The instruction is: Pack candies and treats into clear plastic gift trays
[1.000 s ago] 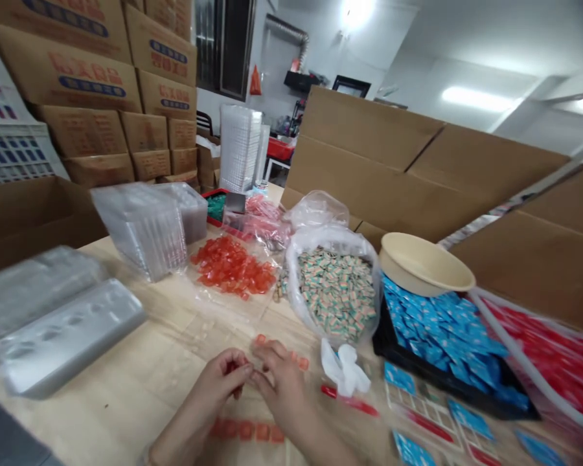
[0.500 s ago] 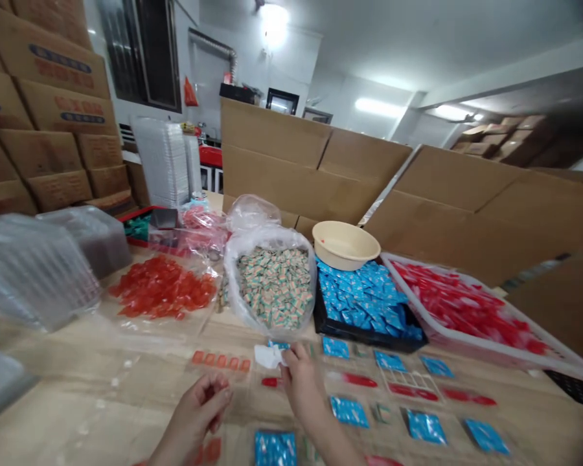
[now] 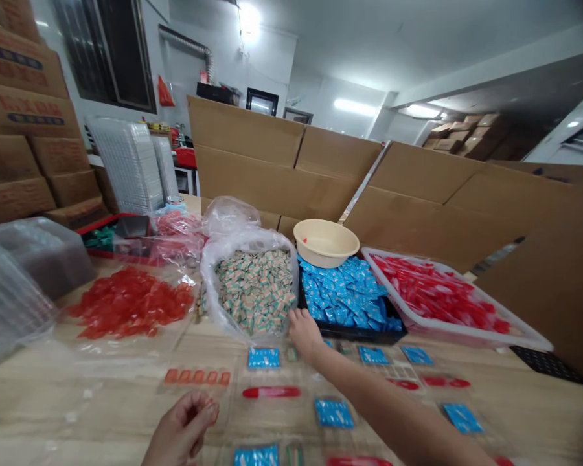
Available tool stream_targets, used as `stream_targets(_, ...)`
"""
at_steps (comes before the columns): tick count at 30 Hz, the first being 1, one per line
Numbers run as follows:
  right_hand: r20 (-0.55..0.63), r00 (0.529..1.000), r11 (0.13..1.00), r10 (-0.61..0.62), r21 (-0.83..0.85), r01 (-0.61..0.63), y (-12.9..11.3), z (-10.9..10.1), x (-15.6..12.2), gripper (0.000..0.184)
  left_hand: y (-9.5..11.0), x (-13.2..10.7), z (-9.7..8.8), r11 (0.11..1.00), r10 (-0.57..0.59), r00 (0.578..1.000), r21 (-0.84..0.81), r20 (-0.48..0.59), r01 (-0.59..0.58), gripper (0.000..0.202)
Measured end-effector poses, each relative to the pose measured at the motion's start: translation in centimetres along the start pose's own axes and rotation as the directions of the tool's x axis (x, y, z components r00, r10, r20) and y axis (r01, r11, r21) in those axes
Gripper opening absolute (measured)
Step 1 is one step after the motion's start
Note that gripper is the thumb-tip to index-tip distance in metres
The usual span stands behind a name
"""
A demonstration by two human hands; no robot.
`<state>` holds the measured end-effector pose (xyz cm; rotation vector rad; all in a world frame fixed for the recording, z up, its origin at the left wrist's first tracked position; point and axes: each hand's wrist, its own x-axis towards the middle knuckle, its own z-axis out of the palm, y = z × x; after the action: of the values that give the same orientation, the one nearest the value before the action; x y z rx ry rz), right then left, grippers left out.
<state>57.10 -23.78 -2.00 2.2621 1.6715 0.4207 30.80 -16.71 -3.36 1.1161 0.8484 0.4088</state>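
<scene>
We see a clear plastic bag standing open at the middle of the surface, full of small green and beige packets. Just to its right sits a black tray heaped with blue packets, and a cream basin rests over that tray's far end, with one small red bit inside. Farther right, a white basket holds a pile of red wrapped pieces. To the left of the bag, orange-red pieces lie heaped on clear plastic; beyond them, a red tray has green items in it.

On the near part of the surface, we have a row of orange pieces at the left; right of it lie a blue packet, a small packet and a red stick.

Our right hand reaches to the bag's near right edge, beside the black tray, its fingers bent; we cannot tell whether they grip anything. Our left hand is nearer, just on the near side of the orange row, loosely curled with the thumb close to the fingers; we cannot make out whether something small is pinched there.
</scene>
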Motion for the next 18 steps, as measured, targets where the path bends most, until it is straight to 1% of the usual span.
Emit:
stream_targets(2,0.033,0.998,0.998,-0.046,-0.03,0.047,-0.9,1.1,0.0,0.02,-0.1,0.0,-0.8,1.0,0.021,0.998,0.013,-0.056,-0.02,0.043)
stream_targets(4,0.056,0.996,0.996,-0.074,-0.052,0.077,-1.3,1.7,-0.6,0.025,-0.1,0.0,-1.5,1.0,0.024,0.994,0.02,-0.104,-0.022,0.044)
stream_targets(6,0.062,0.992,0.991,-0.108,-0.068,0.112,-1.1,1.9,-1.1,0.027,0.1,-0.1,-1.9,1.0,-0.017,0.993,0.005,-0.119,0.018,0.045)
stream_targets(8,0.048,0.99,0.988,-0.134,-0.074,0.138,-0.5,1.7,-1.1,0.025,0.4,-0.2,-1.7,0.998,-0.054,0.992,-0.018,-0.11,0.053,0.047)
stream_targets(10,0.03,0.992,0.989,-0.118,-0.081,0.121,0.1,1.4,-0.2,0.023,0.9,-0.3,-1.2,0.998,-0.05,0.993,-0.052,-0.107,0.045,0.047)
stream_targets(13,0.015,1.0,0.994,-0.023,-0.102,0.025,0.6,0.7,1.6,0.028,1.3,-0.6,-0.9,0.994,-0.04,0.995,-0.106,-0.089,0.031,0.044)
stream_targets(16,0.014,0.999,0.992,0.033,-0.123,-0.031,0.1,0.3,2.2,0.032,1.3,-0.9,-1.7,0.988,-0.051,0.996,-0.147,-0.073,0.04,0.043)
stream_targets(18,0.032,0.999,0.991,0.025,-0.135,-0.02,-0.3,0.4,1.7,0.029,1.1,-1.1,-2.4,0.984,-0.062,0.994,-0.174,-0.094,0.045,0.042)
